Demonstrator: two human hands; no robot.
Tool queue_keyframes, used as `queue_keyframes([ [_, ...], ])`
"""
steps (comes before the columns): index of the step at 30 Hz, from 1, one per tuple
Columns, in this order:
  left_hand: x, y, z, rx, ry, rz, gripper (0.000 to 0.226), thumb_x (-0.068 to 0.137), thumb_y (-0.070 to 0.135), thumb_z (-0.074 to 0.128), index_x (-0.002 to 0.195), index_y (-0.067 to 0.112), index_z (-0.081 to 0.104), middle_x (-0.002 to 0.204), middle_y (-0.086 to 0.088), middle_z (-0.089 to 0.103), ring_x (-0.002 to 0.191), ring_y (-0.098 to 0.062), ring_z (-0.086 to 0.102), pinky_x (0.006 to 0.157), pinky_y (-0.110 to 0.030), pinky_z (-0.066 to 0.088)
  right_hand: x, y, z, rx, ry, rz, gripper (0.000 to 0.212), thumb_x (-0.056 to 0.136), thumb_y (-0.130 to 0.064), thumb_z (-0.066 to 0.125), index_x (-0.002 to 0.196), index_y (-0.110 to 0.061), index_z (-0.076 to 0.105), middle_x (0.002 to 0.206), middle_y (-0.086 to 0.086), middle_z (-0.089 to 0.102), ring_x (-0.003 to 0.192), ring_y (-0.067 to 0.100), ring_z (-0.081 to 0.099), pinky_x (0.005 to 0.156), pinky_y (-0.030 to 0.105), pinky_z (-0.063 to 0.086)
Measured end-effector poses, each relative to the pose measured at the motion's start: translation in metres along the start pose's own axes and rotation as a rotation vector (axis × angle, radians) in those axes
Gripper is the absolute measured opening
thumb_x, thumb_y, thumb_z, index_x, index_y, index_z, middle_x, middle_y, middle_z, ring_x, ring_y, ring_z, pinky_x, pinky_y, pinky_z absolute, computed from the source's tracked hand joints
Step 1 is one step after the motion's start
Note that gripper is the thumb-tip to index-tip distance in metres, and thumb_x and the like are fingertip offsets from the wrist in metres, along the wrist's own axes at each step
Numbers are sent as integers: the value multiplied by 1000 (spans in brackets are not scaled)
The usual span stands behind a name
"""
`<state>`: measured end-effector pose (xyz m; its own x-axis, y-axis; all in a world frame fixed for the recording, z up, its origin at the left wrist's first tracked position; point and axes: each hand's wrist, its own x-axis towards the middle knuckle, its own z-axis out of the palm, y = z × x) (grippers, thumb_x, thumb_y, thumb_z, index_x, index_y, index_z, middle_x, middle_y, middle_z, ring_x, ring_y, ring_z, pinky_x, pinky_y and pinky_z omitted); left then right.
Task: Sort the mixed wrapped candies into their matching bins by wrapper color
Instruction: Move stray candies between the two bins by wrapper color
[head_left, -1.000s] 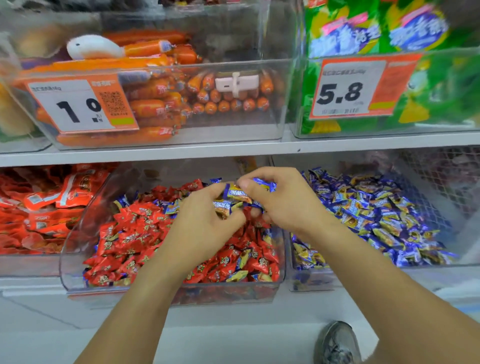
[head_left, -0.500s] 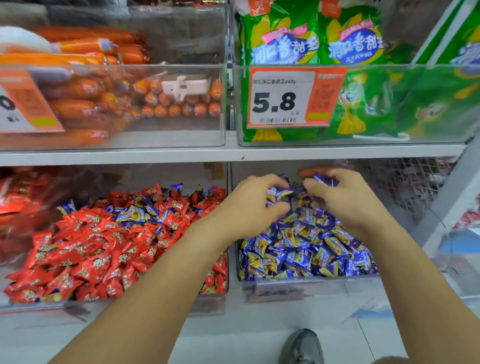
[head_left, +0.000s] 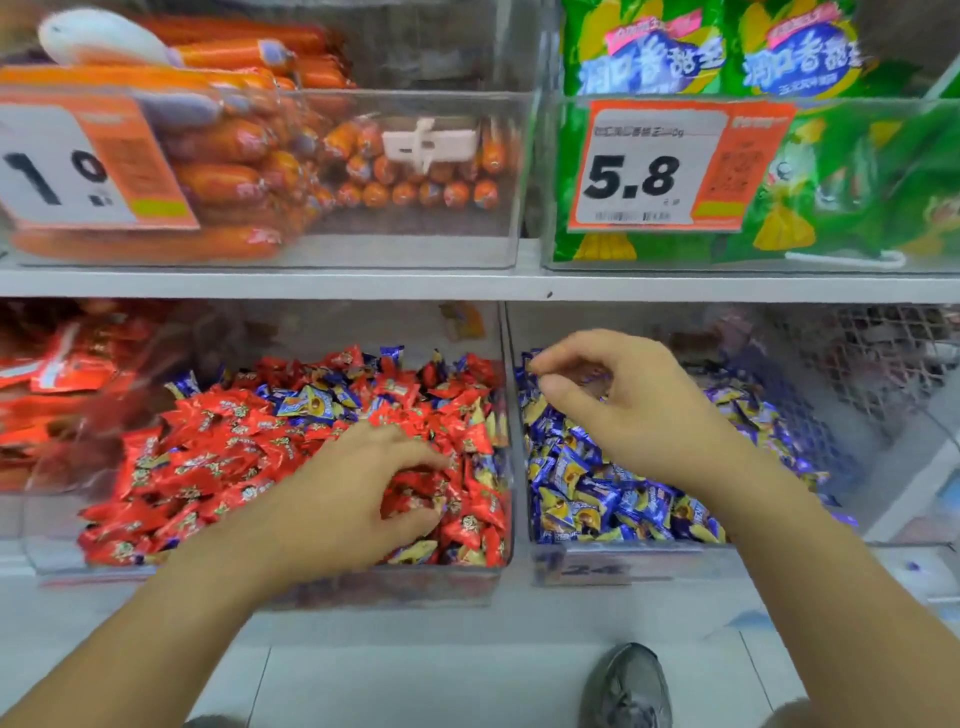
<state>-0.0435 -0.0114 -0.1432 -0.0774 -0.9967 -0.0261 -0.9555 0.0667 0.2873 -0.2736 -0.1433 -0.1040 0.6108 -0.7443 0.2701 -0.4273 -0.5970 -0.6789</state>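
A clear bin (head_left: 322, 590) on the lower shelf holds red wrapped candies (head_left: 218, 457), with several blue and yellow candies (head_left: 311, 402) mixed in near the back and along its right side. To its right, a second clear bin (head_left: 654, 569) holds blue candies (head_left: 587, 493). My left hand (head_left: 358, 499) is down in the red bin, fingers and thumb curled into the pile around some candies. My right hand (head_left: 628, 410) hovers above the blue bin with loosely curled fingers and nothing visible in them.
The upper shelf carries a clear bin of orange sausages (head_left: 249, 171) with a price tag (head_left: 88, 166), and green snack bags (head_left: 831, 171) behind a 5.8 tag (head_left: 654, 166). Red packets (head_left: 47, 395) fill the bin at far left. A grey shoe (head_left: 628, 686) stands on the floor below.
Both hands carried blue candies from the red bin to the blue bin. Since then the left hand has come back into the red pile, and the right hand now shows no candy.
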Motion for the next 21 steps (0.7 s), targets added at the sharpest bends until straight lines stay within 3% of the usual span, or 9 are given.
queue_keyframes([
  [3, -13, -17, 0, -15, -48, 12, 64, 73, 73, 46, 128, 42, 56, 120, 17, 51, 116, -4, 42, 103, -29, 38, 4, -38, 30, -50, -83, -220, 14, 89, -21, 71, 103, -22, 73, 94, -10, 67, 85, -1, 61, 78, 9, 43],
  [5, -20, -29, -3, -52, -27, 24, 57, 77, 63, 62, 129, 39, 57, 127, 17, 51, 120, -3, 42, 106, -25, 35, 8, -56, 48, -114, -227, -285, 16, 86, -26, 74, 101, -22, 73, 94, -7, 67, 85, 2, 60, 82, 18, 47],
  [8, -28, -46, -8, -73, 41, 8, 48, 81, 40, 75, 126, 34, 60, 130, 18, 49, 122, 0, 42, 104, -11, 27, 14, -66, 68, -328, -466, -253, 23, 81, -35, 76, 102, -27, 71, 94, -13, 65, 84, 4, 56, 85, 30, 50],
  [10, -33, -53, -8, -78, 64, -17, 43, 82, 40, 74, 123, 34, 62, 129, 18, 47, 122, 2, 42, 103, -7, 26, 16, -69, 77, -385, -550, -218, 27, 77, -37, 79, 102, -28, 70, 89, -16, 60, 81, 4, 53, 82, 31, 51],
  [13, -39, -57, -6, -88, 112, -32, 35, 86, 39, 69, 121, 33, 63, 131, 17, 47, 121, 2, 42, 95, 3, 20, 17, -72, 84, -500, -692, -152, 37, 74, -45, 80, 105, -30, 67, 98, -15, 63, 87, 7, 56, 81, 33, 53],
  [17, -43, -51, -4, -70, 207, -12, 29, 86, 36, 70, 114, 33, 66, 124, 17, 51, 119, -1, 40, 97, -8, 25, 17, -73, 90, -608, -732, -115, 47, 73, -54, 78, 111, -30, 65, 104, -11, 65, 93, 12, 56, 82, 35, 52],
  [21, -43, -38, -10, -137, 320, 4, 14, 85, 36, 68, 98, 32, 68, 96, 19, 59, 96, -1, 51, 85, -18, 42, 16, -71, 99, -600, -726, -143, 37, 76, -44, 80, 104, -27, 62, 98, -9, 61, 95, 15, 54, 78, 33, 48],
])
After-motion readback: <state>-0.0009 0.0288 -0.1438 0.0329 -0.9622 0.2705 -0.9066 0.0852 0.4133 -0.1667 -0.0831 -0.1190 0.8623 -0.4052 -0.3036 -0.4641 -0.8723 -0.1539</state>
